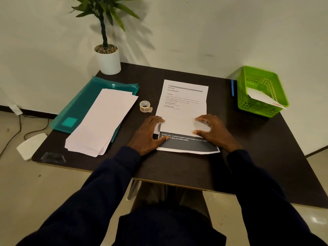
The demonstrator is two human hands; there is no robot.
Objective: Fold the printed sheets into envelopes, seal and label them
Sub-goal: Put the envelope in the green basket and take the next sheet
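Your dark sleeves point(110, 176) reach over the table point(177, 167). Both hands lie flat and ungripping on the printed sheet point(184, 103) at its middle. Your left hand point(149, 134) presses the left edge, thumb on the dark band. Your right hand point(213, 132) presses the right side, fingers spread. The tape roll point(145, 106) sits just beside the sheet, with the stack of white envelopes point(103, 121) farther left.

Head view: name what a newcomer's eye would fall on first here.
The printed sheet lies mid-table, with the left hand and right hand pressing on its near part above a dark printed band. The bright green basket at the far right corner holds a white paper, and a stack of white sheets lies on a teal folder at the left.
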